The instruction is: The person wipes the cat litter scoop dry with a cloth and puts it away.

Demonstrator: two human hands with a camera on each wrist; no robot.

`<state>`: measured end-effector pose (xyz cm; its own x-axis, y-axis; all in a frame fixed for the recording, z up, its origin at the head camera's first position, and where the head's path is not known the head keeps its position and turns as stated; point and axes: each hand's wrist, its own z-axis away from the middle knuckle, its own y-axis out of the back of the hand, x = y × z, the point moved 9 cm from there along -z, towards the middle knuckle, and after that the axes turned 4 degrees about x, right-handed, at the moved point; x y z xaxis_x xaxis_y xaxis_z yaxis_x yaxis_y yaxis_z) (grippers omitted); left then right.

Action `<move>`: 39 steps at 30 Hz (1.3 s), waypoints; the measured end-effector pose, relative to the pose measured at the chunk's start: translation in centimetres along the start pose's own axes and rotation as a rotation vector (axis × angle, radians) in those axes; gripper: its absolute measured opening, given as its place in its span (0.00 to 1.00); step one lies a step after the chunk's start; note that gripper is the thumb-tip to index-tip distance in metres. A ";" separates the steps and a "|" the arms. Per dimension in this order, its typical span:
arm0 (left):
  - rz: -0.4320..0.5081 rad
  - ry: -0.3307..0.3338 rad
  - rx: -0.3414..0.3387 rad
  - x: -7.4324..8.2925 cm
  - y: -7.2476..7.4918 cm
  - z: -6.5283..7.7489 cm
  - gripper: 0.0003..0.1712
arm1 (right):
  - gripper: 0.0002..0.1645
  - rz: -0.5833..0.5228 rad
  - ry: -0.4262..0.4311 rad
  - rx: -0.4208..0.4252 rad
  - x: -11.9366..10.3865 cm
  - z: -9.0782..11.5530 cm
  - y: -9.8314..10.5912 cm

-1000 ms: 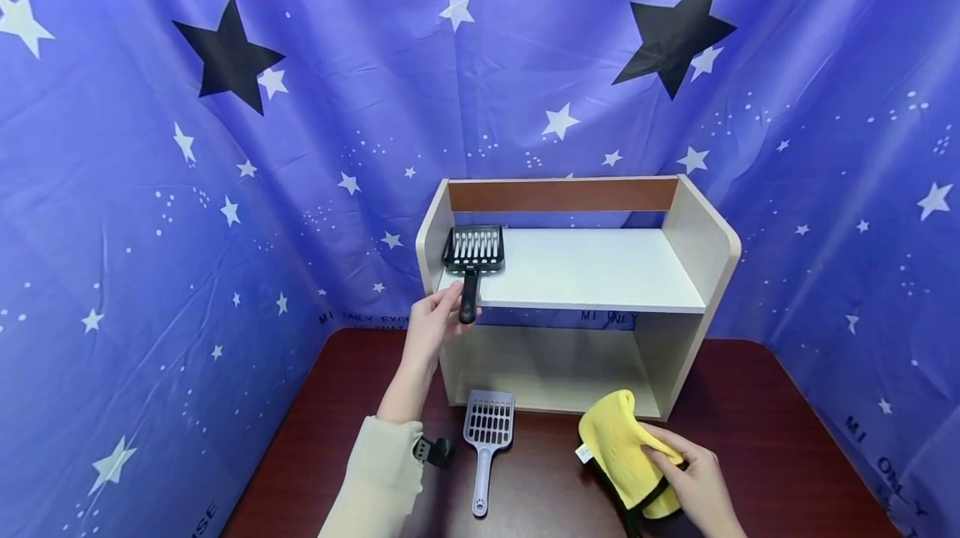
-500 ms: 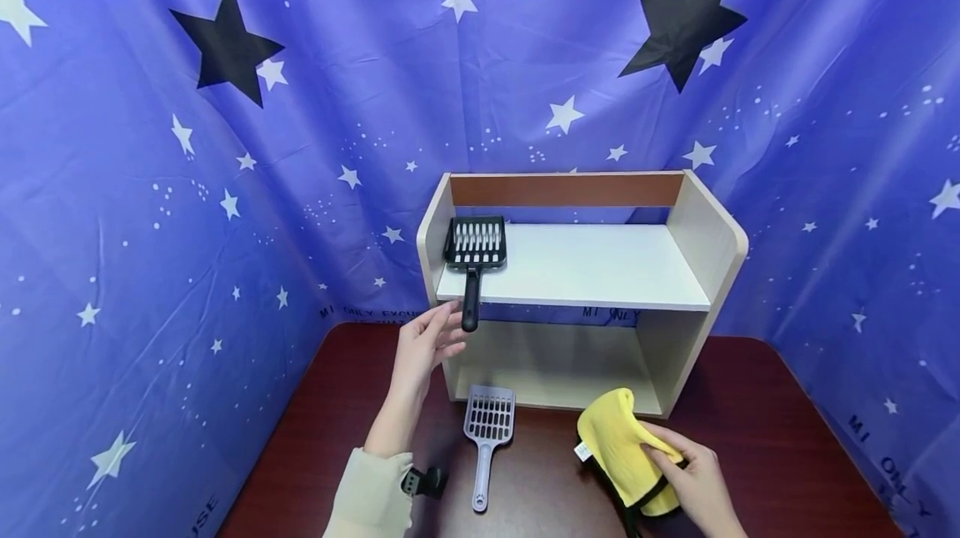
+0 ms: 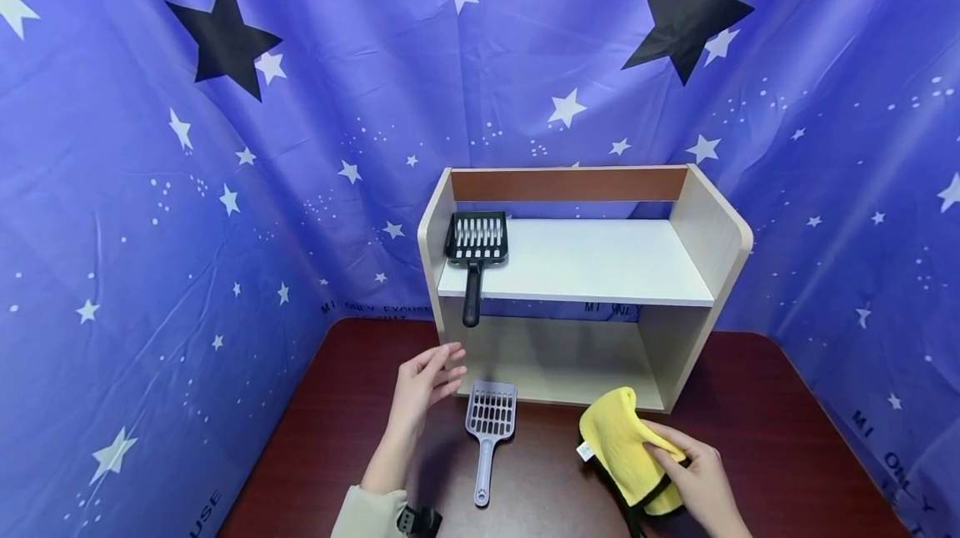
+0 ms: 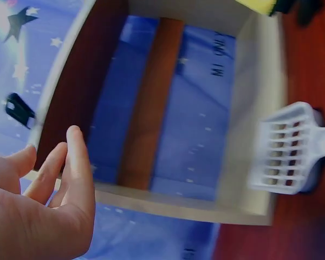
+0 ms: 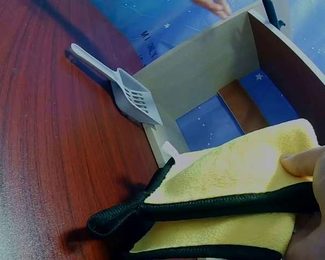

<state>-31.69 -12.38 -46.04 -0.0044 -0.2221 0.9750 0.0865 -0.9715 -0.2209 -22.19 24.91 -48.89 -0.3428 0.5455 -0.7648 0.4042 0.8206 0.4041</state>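
Observation:
A black slotted litter scoop [image 3: 477, 239] lies at the left end of the upper shelf, its handle jutting past the front edge. Below that handle my left hand [image 3: 424, 386] hovers with relaxed fingers, holding nothing. Just right of this hand, a grey litter scoop [image 3: 492, 421] lies on the table against the shelf's base, handle toward me. My right hand [image 3: 699, 471] pinches a folded yellow cloth [image 3: 626, 446] with black edging and a white tag. In the right wrist view the thumb presses on the cloth [image 5: 227, 162], and its black loop hangs to the left.
A two-tier wooden shelf unit [image 3: 600, 263] stands at the back of the dark red table [image 3: 547, 488]. Its side panels rise above the white upper board. A blue starry curtain [image 3: 360, 104] surrounds the table on the back and sides.
My left hand has let go of the black scoop's handle and moved down and slightly left, away from it. The right hand keeps its hold on the cloth, nearly still.

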 end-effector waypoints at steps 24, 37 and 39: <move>-0.133 0.188 -0.045 -14.9 3.8 4.2 0.27 | 0.17 0.006 -0.036 -0.024 0.7 0.3 -0.5; -0.202 0.127 -0.090 -16.9 2.6 4.9 0.26 | 0.16 0.011 -0.064 -0.032 1.0 0.5 -0.2; -0.232 0.115 -0.095 -17.0 2.4 4.9 0.25 | 0.16 0.014 -0.070 -0.027 1.1 0.6 -0.2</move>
<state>-26.47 -10.55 -63.08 -0.1264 0.0048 0.9920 -0.0234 -0.9997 0.0019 -22.13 25.28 -50.10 -0.2770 0.5445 -0.7917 0.3850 0.8178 0.4278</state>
